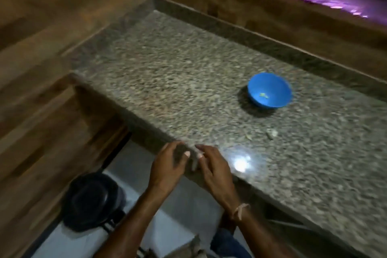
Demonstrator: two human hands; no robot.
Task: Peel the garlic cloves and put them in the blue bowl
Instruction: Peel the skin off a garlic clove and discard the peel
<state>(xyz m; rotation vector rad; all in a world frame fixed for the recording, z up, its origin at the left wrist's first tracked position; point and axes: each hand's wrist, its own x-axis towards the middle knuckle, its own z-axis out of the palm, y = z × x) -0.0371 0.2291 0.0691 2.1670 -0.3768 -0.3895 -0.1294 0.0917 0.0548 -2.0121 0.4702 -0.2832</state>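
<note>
Where the hands sit: two, side by side at the near edge of the bench (pixel 167 73), thumbs almost meeting.
Left hand (pixel 167 166) grip: thumb and fingers apart, loosely curved, nothing seen in it.
Right hand (pixel 214 166) grip: thumb close to fingertips; blur hides whether anything is pinched.
Pale scrap (pixel 271 133): one, on the bench beyond the hands, to the right; peel or clove, cannot tell.
Blue bowl (pixel 269 90): one, upright, farther back on the bench, a small yellowish fleck inside.

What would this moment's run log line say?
hands: left hand and right hand together at counter edge, grip unclear in blur | blue bowl: on counter, yellowish bit inside | pale scrap: on counter
</note>
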